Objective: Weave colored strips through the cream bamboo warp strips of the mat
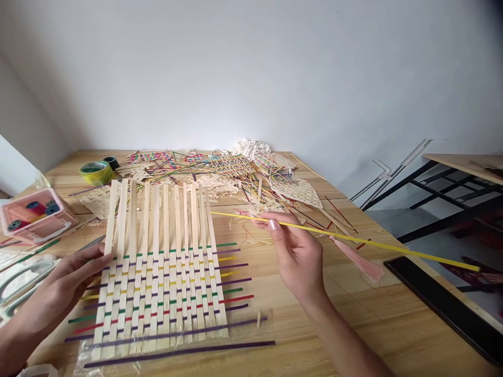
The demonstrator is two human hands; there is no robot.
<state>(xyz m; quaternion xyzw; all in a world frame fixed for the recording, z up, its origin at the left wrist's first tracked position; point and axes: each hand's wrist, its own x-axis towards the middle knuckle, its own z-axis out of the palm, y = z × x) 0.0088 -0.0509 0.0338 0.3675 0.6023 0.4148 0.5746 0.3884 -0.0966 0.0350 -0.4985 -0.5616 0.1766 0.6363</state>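
A partly woven mat (161,288) of pale flat strips lies before me, crossed by thin purple, yellow, green and red strips. Its upper ends stick out unwoven. My left hand (74,277) pinches the mat's left edge between thumb and fingers, near the topmost green strip. To the right of the mat, my right hand (294,251) holds a long yellow strip (373,243) between thumb and fingers, above the table. The strip's left tip reaches the mat's right upper ends. Clear tape (129,353) and a loose-looking purple strip (188,352) lie along the mat's bottom edge.
A pile of strip scraps (220,178) covers the table's back. Left stand a pink box (39,217) with thread spools, a tape roll (95,172) and scissors (23,285). Right are a pink tassel (359,259), a black phone (440,303) and a dark metal rack (416,209).
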